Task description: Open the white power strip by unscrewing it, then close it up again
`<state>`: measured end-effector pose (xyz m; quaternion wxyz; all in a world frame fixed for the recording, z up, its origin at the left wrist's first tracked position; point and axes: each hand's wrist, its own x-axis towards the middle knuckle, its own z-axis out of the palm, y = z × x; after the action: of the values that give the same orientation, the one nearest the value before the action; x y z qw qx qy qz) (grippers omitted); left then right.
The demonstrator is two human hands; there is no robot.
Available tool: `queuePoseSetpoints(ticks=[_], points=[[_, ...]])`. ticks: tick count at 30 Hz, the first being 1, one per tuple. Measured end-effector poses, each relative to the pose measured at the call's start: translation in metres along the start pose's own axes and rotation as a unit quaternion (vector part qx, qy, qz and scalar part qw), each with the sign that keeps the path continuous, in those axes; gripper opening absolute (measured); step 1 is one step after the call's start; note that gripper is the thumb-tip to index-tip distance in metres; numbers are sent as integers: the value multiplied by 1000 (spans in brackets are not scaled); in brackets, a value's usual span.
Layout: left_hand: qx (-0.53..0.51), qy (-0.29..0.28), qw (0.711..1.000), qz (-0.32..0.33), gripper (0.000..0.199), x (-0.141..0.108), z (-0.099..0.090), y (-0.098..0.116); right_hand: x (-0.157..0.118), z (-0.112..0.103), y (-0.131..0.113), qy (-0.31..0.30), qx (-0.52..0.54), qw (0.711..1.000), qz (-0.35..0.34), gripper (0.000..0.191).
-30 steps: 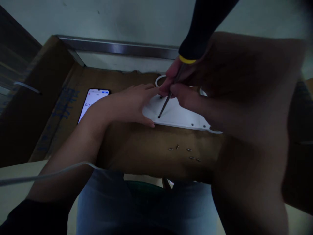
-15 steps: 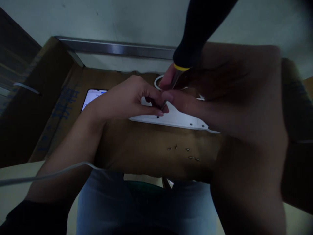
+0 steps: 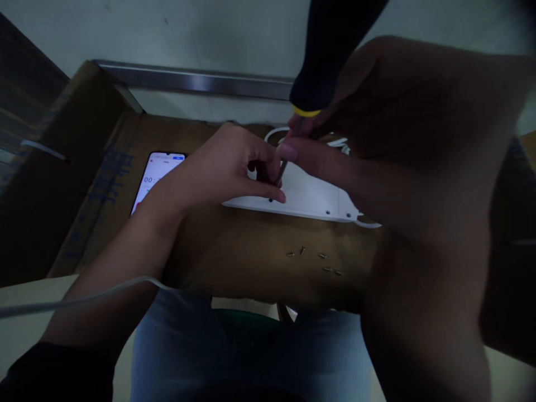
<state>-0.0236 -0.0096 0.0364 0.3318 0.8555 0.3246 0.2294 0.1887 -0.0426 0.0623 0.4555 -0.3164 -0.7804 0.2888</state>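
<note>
My right hand (image 3: 330, 162) holds a screwdriver (image 3: 320, 61) with a black handle and yellow collar, its thumb and fingers closed round the metal shaft. The tool leans over a long white plastic casing (image 3: 310, 195), which looks like a power strip lying face down with dark screw holes along its near edge. My left hand (image 3: 247, 164) bends over the casing, fingers curled about the lower end of the shaft and the thumb laid along the surface. The tip is hidden by those fingers. Several small screws (image 3: 322, 255) lie loose on the cardboard nearer to me.
A lit phone (image 3: 157, 173) showing a timer lies left, partly behind my left forearm. White cord (image 3: 343, 146) is coiled behind the casing. The cardboard box (image 3: 251, 262) has raised side flaps. A pale cable (image 3: 104, 290) crosses above my left forearm. A metal strip (image 3: 201, 82) runs along the back.
My right hand has turned and opened out to the right, and the screwdriver handle has shifted slightly left. My left thumb has slid a little to the right. More of the phone shows.
</note>
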Motion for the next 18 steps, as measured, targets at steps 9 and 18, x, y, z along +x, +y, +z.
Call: queuePoseSetpoints(ticks=[9,18], points=[[5,-32,997,72,16,-4,-7,2,-4,-2,-4,-10,-41,999,25,15],[-39,-26,996,82,20,-3,-7,1,-2,0,-9,-17,-58,998,6,14]])
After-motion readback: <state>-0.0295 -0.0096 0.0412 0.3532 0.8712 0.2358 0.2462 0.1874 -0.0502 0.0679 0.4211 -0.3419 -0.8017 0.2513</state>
